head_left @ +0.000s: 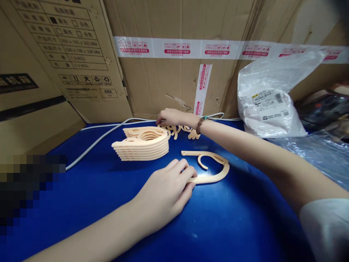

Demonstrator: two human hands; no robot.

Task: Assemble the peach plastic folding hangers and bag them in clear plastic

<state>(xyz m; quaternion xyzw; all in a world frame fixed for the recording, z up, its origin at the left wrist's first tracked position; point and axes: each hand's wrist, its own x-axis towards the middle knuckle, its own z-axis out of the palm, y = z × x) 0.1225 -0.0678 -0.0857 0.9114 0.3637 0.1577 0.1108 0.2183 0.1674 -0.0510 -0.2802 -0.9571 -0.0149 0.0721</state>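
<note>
My left hand (pixel 174 185) is closed, with thumb and fingers pinching one arm end of a cream plastic folding hanger (pixel 218 176). This hanger lies folded into a bent loop, its curved hook (pixel 201 163) turned inward. Farther back, my right hand (pixel 170 117) reaches across to a pile of small cream hook-shaped pieces (pixel 176 133). Its fingers are curled down at the pile's left end; what they grip, if anything, is hidden. To the left stands a neat stack of several folded cream hangers (pixel 144 151), between my two hands and the left side.
The blue tabletop (pixel 89 207) backs onto tall cardboard (pixel 169 80). A white cable (pixel 100 138) runs along the back and down the left. At the right stands a clear plastic bag with white contents (pixel 272 112), beside more clear plastic wrap (pixel 321 149). A blurred dark patch covers the left edge.
</note>
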